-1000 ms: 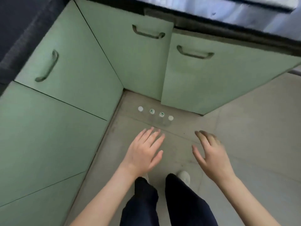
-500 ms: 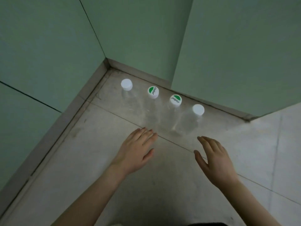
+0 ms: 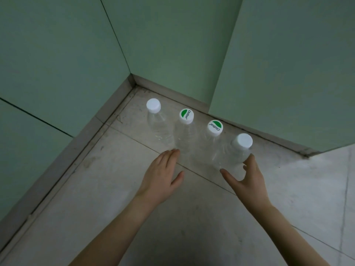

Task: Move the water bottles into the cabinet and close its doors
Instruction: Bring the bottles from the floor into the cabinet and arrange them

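4 clear plastic btls (image 3: pixel 184 139), round white caps (image 3: pixel 153 105), on tile floor (image 3: pixel 192 217).

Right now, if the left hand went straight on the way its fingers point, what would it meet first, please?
Most likely the second bottle from the left: the straight fingers of the left hand end right at that bottle's clear lower body. Depth is unclear through the plastic, so they may already touch.
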Motion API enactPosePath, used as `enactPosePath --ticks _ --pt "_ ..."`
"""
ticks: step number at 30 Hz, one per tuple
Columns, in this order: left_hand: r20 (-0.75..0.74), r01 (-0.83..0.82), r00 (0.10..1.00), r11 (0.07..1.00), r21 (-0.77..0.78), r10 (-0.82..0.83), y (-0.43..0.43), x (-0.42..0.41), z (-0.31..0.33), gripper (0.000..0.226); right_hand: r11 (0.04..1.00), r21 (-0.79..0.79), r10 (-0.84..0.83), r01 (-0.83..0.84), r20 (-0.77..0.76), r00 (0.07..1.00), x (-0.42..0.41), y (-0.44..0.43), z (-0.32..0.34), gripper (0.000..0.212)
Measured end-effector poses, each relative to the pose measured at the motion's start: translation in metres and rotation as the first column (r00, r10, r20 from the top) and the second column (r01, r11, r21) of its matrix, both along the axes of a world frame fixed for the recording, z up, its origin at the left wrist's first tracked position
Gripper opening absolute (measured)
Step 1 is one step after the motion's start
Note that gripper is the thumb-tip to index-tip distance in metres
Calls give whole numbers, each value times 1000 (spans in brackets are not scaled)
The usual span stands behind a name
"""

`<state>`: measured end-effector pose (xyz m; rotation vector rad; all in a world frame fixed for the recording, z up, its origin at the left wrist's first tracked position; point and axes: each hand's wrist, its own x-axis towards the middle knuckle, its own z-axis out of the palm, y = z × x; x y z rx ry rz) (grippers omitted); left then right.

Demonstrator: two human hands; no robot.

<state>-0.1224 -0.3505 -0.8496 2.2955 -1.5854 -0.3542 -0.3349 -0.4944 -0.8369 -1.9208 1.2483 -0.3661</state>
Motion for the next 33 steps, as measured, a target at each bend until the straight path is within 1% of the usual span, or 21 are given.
enactPosePath --ticks 2,4,7,9,13,16,18,20,22,28,30,33 --pt "-86 -85 993 996 -22 82 -10 1 -2 70 995 87 -56 46 117 992 10 -6 -4 74" --pt "-245 -168 956 986 -11 160 -20 1 -5 75 987 139 -103 77 185 977 18 -10 -6 74" --pt "-476 -270 853 962 -50 215 -33 3 -8 83 984 147 -127 98 208 970 20 -12 -11 71" --pt "-549 -323 807 941 -104 217 -42 4 -6 82 983 148 -135 106 199 971 20 -13 -14 71" --pt "-553 -368 806 910 -189 211 -58 3 -8 82 987 99 -144 127 184 972 21 -12 -20 76" --pt "-553 -439 794 866 -238 251 -63 2 -14 64 988 66 -151 140 200 968 21 -11 -22 75" --pt "-571 -490 768 840 -232 290 -61 1 -13 55 984 61 -174 165 197 965 20 -7 -20 72" --pt "-587 -526 741 825 -207 326 -53 -1 -11 53 978 72 -208 197 180 962 17 2 -16 71" --pt "-596 -530 728 829 -177 338 -37 -6 -10 55 968 100 -244 231 153 958 12 16 -11 70" --pt "-546 -411 769 911 -24 333 30 -40 6 68 945 209 -268 251 60 962 -15 67 28 55" --pt "-520 -407 776 913 18 356 50 -55 23 65 941 227 -255 250 -5 967 -25 82 44 55" --pt "-548 -405 733 906 124 403 79 -72 78 64 920 269 -270 286 -97 958 -38 100 87 54"
